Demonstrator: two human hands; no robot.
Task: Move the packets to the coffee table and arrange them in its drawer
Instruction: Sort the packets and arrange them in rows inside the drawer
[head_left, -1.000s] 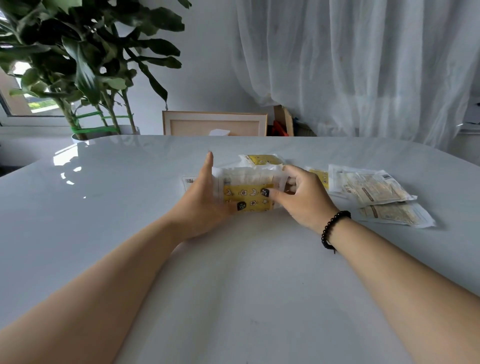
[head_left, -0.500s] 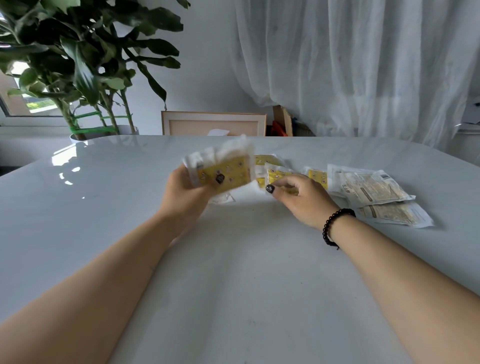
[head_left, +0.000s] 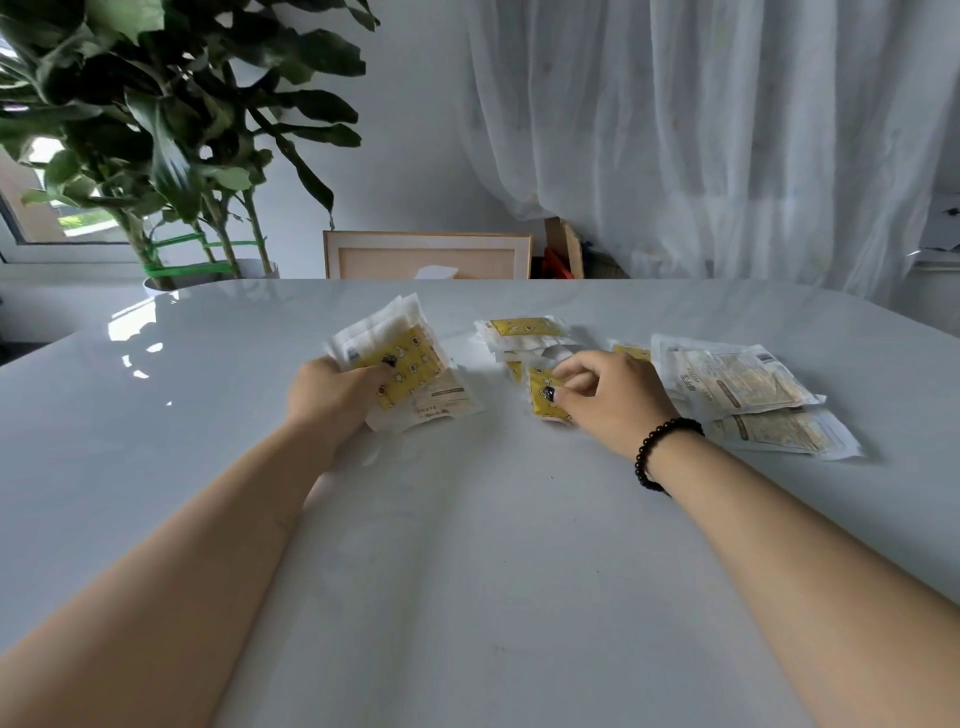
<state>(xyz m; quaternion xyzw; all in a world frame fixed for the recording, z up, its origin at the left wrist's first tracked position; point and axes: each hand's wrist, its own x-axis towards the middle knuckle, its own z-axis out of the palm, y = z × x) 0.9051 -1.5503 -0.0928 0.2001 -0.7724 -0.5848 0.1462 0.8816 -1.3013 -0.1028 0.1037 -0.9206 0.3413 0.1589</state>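
Note:
My left hand grips a small stack of yellow-and-white packets, held just above the white table, with a pale packet under the stack. My right hand pinches one yellow packet that rests on the table, thumb on its face. Beyond it lies a loose pile of more yellow packets. Two larger clear packets with beige contents lie overlapped to the right of my right hand. No coffee table or drawer is in view.
A large potted plant stands behind the table's far left corner. A wooden frame leans against the wall behind the far edge. A sheer white curtain hangs at the back right.
My left hand lifted the stack away from the pile and carried it left, then lowered it toward the table. My right hand let go of the stack and closed on a single yellow packet.

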